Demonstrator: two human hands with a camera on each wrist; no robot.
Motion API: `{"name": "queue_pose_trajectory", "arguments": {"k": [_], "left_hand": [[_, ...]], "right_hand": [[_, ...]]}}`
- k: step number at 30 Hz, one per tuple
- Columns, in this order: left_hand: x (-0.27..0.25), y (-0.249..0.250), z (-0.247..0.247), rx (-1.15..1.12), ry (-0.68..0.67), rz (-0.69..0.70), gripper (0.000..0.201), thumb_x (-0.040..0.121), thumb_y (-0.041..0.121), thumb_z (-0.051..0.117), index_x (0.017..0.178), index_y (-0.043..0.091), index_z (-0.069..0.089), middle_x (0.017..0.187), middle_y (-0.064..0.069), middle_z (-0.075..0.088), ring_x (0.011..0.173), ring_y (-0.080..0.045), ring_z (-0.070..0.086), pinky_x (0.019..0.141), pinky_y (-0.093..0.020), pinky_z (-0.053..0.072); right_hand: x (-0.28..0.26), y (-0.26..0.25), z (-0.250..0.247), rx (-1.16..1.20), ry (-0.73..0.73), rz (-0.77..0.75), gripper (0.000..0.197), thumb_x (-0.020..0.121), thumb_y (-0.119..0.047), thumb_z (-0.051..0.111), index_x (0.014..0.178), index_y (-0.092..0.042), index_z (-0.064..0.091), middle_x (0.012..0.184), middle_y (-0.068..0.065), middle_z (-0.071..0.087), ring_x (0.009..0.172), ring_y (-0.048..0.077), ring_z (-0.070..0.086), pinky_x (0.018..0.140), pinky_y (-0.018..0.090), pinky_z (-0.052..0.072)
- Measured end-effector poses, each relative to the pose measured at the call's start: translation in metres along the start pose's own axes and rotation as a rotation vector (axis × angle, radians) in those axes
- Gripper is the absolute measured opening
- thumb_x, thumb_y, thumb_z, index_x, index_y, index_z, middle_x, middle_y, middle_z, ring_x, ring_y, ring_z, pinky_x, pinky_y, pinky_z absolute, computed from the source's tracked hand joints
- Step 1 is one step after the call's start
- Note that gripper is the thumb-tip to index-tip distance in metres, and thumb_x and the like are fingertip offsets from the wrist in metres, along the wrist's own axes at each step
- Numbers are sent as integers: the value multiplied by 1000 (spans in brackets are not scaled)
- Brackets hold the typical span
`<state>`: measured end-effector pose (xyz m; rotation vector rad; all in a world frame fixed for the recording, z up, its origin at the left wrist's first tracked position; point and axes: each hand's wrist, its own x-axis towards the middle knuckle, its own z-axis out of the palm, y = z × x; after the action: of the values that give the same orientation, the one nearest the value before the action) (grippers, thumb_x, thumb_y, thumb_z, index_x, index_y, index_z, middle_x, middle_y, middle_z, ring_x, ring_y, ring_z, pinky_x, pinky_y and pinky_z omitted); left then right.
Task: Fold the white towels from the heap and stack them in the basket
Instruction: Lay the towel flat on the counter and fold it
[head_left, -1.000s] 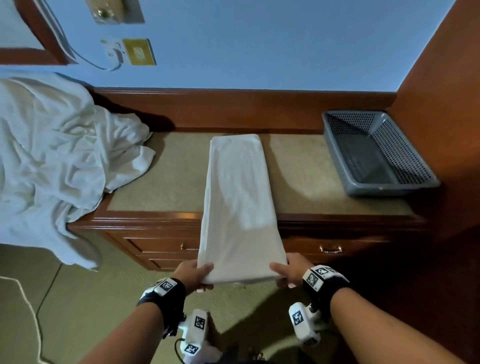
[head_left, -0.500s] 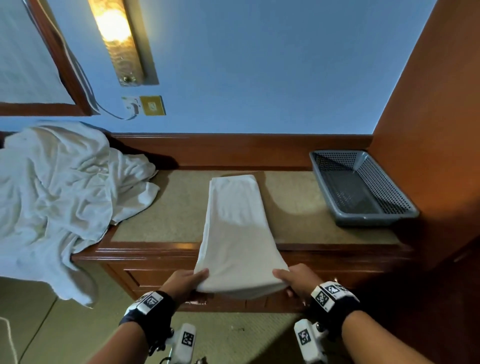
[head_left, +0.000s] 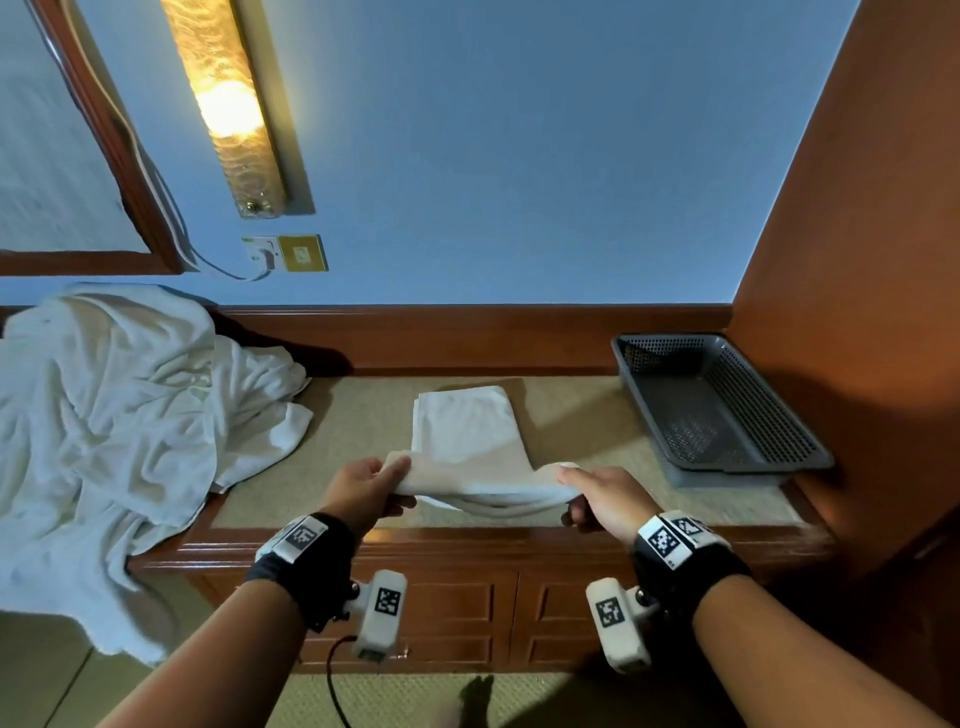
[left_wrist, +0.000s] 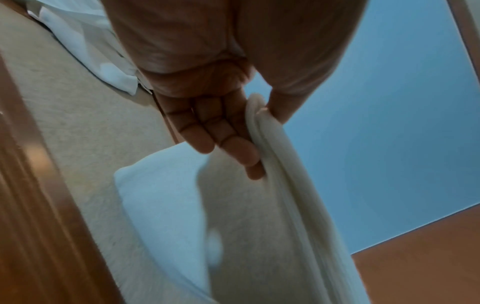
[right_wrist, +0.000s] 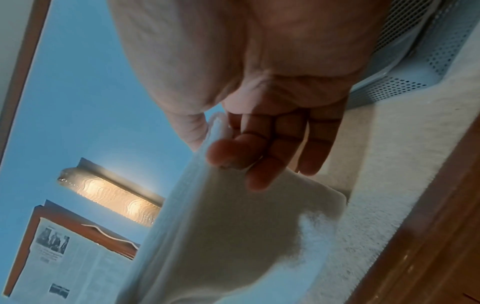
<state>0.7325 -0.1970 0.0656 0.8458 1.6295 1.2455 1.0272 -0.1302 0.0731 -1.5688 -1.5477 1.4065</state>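
Note:
A long folded white towel lies on the beige dresser top, its near end lifted off the surface. My left hand pinches the near left corner between thumb and fingers; the left wrist view shows the towel edge against my fingers. My right hand pinches the near right corner, and the right wrist view has the towel hanging under my fingers. A heap of white towels covers the dresser's left end. The grey mesh basket stands empty at the right.
A wooden side panel rises right behind the basket. The dresser's drawers face me below its front edge. A wall lamp and socket are on the blue wall. Part of the heap hangs over the dresser's left front edge.
Both hands have lifted the towel's near end from below the dresser's front edge up and forward over the top, so the towel's near half now bends toward its far half.

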Motion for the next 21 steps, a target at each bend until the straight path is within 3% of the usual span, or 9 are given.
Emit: {"name": "queue_pose_trajectory", "arguments": {"k": [2,5,7,10,12,15,18,21], "left_hand": [[13,6,1,-40,48,7,25,95,20,65,109,7,50,83,-22,68,58,-25,68,58,-35,56],[30,14,2,-12,8,42,25,96,18,62,117,27,52,89,-21,71,68,-29,70,71,-43,59],[45,17,2,16,-36,63,17,99,18,58,114,22,64,92,-21,72,72,-30,72,79,-46,56],[76,20,4,28,-41,44,16,100,19,57,103,12,71,97,-23,73,77,-31,74,78,-43,55],[101,23,7,4,-48,18,19,100,21,56,101,10,72,96,-23,74,79,-32,74,76,-40,55],[143,31,11,-30,-74,-15,24,101,24,54,104,8,71,92,-22,74,79,-32,74,71,-34,56],[173,40,9,-47,-145,-37,24,96,25,62,108,5,68,93,-20,75,83,-32,74,70,-30,58],[208,41,2,18,-255,-51,35,83,10,78,115,7,66,100,-19,74,97,-35,72,79,-34,58]], "right_hand": [[11,-5,2,38,-5,7,28,95,-34,60,99,-9,70,58,3,62,74,27,72,70,35,53],[30,-10,8,82,18,14,27,96,-35,58,98,-11,71,62,4,64,71,21,69,69,34,52],[48,-11,13,87,59,19,29,95,-34,59,94,-8,73,67,8,69,68,20,68,66,33,51],[83,-14,19,89,141,14,31,93,-33,61,86,-6,73,81,18,73,73,30,70,61,34,50],[110,-17,21,55,213,-19,34,90,-37,64,80,-5,72,84,17,73,81,34,70,63,38,53],[151,-26,19,-15,298,-81,34,88,-38,67,68,-11,69,74,8,68,75,26,68,67,43,57],[184,-33,20,37,289,-48,28,91,-36,66,74,-13,70,65,3,63,58,21,59,54,34,49],[223,-40,25,153,270,24,24,93,-31,65,81,-12,71,76,11,69,64,25,66,55,34,56]]}}
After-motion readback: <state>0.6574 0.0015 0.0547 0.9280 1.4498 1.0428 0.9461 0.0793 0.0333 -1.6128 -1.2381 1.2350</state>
